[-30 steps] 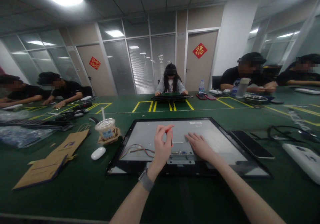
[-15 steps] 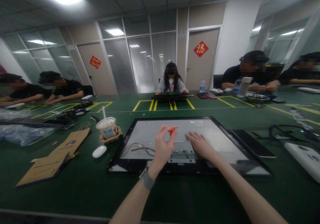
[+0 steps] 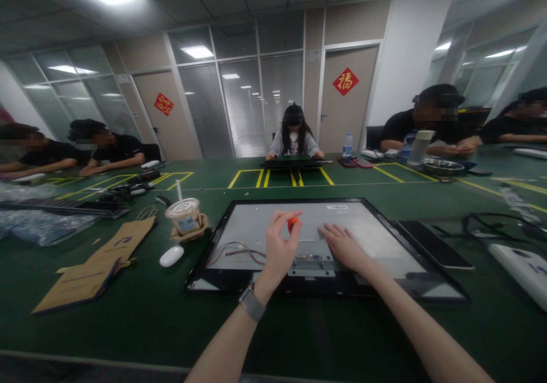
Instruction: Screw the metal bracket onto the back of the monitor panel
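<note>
My left hand (image 3: 280, 246) is closed around the orange handle of what looks like a screwdriver (image 3: 293, 224). Its lower part is hidden behind my fingers. Below lies a monitor panel (image 3: 239, 219), its grey metal back facing up inside a black frame. My right hand (image 3: 342, 245) rests on the panel's back, holding nothing, fingers stretched out. Between the hands sits a metal bracket with connector ports (image 3: 314, 257). Thin coloured wires (image 3: 243, 252) run along the panel to the left of my left hand.
A lidded drink cup (image 3: 186, 215), a white mouse (image 3: 171, 256) and a brown paper bag (image 3: 102, 263) lie left. A black flat slab (image 3: 433, 244), cables (image 3: 482, 223) and a white device (image 3: 519, 272) lie right. Across the table a person (image 3: 293, 135) handles another panel.
The orange handle has turned slightly between my left fingers. My right hand stays on the panel. The view has shifted a little.
</note>
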A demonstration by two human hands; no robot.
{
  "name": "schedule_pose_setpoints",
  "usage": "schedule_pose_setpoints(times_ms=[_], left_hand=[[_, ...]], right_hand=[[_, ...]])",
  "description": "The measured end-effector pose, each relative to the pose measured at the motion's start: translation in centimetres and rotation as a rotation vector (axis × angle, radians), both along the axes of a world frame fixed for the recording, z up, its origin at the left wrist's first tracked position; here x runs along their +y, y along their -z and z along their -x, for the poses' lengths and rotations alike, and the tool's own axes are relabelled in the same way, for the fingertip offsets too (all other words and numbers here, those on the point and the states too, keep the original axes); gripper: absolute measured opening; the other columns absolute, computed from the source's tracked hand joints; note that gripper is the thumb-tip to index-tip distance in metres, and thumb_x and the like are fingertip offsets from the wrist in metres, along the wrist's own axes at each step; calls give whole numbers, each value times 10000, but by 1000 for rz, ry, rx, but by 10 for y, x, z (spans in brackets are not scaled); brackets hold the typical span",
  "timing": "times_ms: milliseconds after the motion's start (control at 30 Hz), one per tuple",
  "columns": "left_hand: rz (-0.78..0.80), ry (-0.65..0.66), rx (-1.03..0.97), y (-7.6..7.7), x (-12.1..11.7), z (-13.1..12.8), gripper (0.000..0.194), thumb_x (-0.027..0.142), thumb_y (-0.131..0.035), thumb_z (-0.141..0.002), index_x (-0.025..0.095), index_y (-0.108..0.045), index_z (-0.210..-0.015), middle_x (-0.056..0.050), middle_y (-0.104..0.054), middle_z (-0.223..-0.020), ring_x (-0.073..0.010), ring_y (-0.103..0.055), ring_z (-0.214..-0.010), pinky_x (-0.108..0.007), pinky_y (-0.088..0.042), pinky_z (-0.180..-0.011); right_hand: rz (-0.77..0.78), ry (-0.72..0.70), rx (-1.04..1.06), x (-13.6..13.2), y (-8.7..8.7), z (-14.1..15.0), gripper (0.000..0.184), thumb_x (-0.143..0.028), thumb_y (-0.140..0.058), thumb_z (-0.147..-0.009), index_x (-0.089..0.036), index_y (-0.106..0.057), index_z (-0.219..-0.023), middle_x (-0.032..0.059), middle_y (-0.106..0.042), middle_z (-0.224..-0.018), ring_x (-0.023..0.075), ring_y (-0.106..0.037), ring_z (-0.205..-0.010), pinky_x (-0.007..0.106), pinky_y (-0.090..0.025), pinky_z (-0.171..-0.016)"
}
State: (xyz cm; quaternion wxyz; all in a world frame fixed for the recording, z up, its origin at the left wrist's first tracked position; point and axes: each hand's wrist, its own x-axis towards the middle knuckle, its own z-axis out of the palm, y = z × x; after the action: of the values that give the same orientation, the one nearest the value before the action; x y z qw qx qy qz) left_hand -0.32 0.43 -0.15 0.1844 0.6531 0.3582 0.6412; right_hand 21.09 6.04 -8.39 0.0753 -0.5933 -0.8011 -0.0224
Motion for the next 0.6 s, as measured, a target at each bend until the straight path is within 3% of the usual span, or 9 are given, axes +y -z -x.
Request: schedule_pose_setpoints(times_ms=[133, 267, 333, 433, 600], left_hand=[[-28, -99, -9, -1, 0, 0, 118, 284, -664, -860, 205, -749, -885, -36, -566, -867, -165, -548, -782, -302, -501, -772], [-30, 2, -18, -3, -2, 2, 290, 257, -458, -970, 205, -729, -1058, -89, -632, -1082, -195, -593, -991, -329, -484, -890], [2, 44, -20, -3, -3, 2, 331, 246, -403, -989, 206, -695, -1139, -88, -671, -1064, -192, -612, -962, -335, -492, -873], [49, 43, -28, 1, -2, 1, 281, 277, -466, -978, 208, -677, -1151, -67, -693, -967, -176, -621, -842, -322, -508, -806], [-35, -34, -10, 5, 1, -1, 144, 309, -629, -900, 208, -716, -954, -34, -622, -879, -168, -589, -803, -320, -508, -802]], right_hand=[[-4, -10, -8, -1, -2, 0, 531, -227, -256, -987, -212, -463, -1476, 136, -427, -1544, 323, -414, -1401, 568, -333, -1109], [-4, -13, -14, 0, 0, -1, 533, -224, -257, -983, -206, -472, -1471, 136, -429, -1542, 330, -409, -1404, 568, -334, -1108], [-7, -10, -4, 1, 1, -2, 532, -227, -265, -982, -214, -469, -1473, 133, -429, -1543, 325, -405, -1407, 571, -334, -1106], [-10, -15, 3, 1, 2, -2, 532, -230, -263, -983, -211, -460, -1478, 138, -426, -1544, 320, -401, -1411, 569, -335, -1105], [7, -14, -11, -1, -3, 0, 537, -213, -258, -981, -188, -456, -1480, 153, -417, -1546, 331, -401, -1409, 567, -334, -1106]])
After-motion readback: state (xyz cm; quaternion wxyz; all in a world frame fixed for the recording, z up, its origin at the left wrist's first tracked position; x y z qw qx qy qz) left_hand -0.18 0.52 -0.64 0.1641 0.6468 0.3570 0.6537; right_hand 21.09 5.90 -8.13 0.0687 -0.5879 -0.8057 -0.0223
